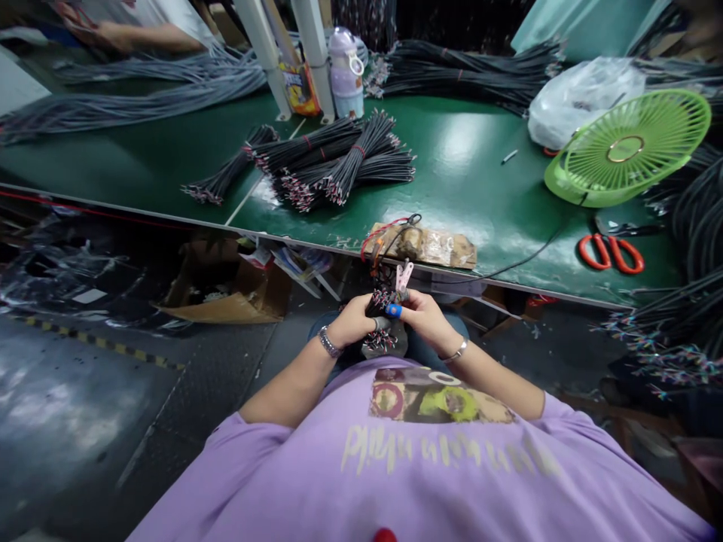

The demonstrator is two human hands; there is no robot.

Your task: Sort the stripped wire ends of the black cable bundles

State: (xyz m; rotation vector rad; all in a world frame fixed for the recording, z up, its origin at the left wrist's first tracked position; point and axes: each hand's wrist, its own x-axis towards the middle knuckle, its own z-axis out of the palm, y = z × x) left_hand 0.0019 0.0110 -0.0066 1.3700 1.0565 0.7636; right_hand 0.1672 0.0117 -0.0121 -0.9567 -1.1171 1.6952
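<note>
My left hand (pixel 351 322), a metal watch at its wrist, is closed around a bundle of short black cables (pixel 377 304) with red and white stripped wire ends. My right hand (pixel 426 319) is closed right beside the bundle, with a blue band (pixel 394 310) around one digit. What its fingertips pinch is too small to make out. Just above the hands, a pink clip (pixel 404 275) stands at the bench edge. Behind it lies a taped wooden block (pixel 443 248) with red and black leads. Both hands are over my lap.
Tied black cable bundles (pixel 344 162) are piled on the green bench (pixel 468 173). To the right are a green fan (pixel 626 147), orange-handled scissors (pixel 610 254) and a plastic bag (pixel 584 98). A bottle (pixel 346 75) stands behind. Another person's arm (pixel 152 38) shows at the back left.
</note>
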